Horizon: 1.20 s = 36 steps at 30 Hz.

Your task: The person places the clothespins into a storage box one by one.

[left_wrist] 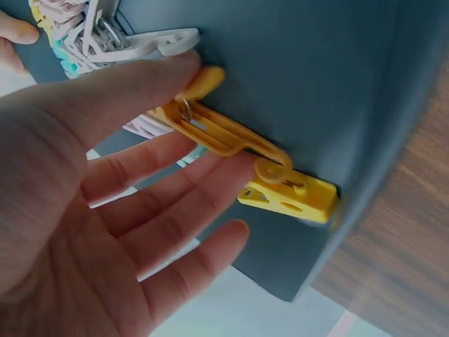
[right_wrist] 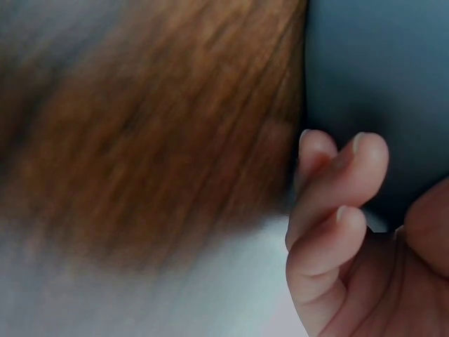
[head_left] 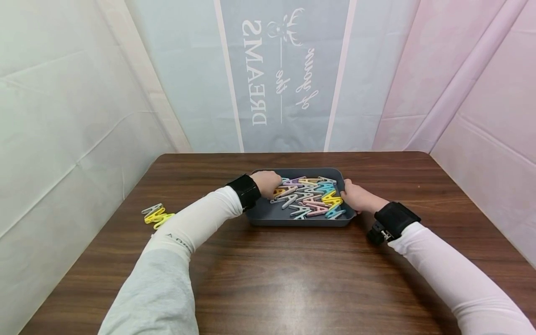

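A dark grey tray (head_left: 298,223) full of clothespins in several colours stands toward the far side of the table. My left hand (head_left: 267,183) reaches over its left part. In the left wrist view, the thumb and forefinger pinch the handle end of an orange clothespin (left_wrist: 228,135). Just beyond its tip, a yellow clothespin (left_wrist: 298,199) lies against the tray's wall. A white clothespin (left_wrist: 137,46) sits beside the thumb. On the other side, my right hand (head_left: 361,197) grips the tray's right wall, its fingers curled outside in the right wrist view.
To the left on the brown wooden table (head_left: 289,284), a grey clothespin (head_left: 151,209) and yellow clothespins (head_left: 158,216) lie in a small group, partly near my left sleeve. Hanging fabric (head_left: 289,135) borders the table at the back and sides.
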Each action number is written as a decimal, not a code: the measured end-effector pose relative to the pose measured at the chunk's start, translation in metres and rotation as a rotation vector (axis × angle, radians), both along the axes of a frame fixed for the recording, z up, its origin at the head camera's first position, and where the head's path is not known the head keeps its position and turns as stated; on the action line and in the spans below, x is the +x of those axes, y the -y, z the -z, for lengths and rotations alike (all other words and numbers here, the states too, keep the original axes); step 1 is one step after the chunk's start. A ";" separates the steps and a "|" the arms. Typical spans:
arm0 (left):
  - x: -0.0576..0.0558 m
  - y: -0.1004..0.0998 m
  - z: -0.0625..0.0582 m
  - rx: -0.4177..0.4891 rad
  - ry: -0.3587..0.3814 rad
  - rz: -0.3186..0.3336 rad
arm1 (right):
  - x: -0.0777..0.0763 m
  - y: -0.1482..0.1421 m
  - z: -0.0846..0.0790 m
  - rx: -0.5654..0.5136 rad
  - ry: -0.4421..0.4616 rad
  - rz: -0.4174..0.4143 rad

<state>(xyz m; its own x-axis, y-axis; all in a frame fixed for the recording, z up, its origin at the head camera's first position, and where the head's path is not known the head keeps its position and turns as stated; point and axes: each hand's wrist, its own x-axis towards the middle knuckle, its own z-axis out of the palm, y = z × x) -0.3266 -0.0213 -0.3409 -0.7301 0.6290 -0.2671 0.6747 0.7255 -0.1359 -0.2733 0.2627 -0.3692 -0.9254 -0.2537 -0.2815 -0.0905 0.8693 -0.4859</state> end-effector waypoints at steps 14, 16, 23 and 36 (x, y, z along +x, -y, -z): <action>0.009 0.058 -0.038 0.343 0.020 -0.046 | 0.000 0.001 0.001 -0.005 -0.009 -0.008; 0.011 0.076 -0.042 0.394 -0.007 -0.068 | 0.000 0.001 0.001 -0.011 -0.011 -0.012; 0.021 0.146 -0.051 0.435 -0.021 -0.180 | -0.001 0.000 0.000 -0.010 -0.005 -0.006; 0.037 0.250 -0.053 0.454 0.035 -0.412 | 0.001 0.000 -0.005 -0.017 0.005 -0.015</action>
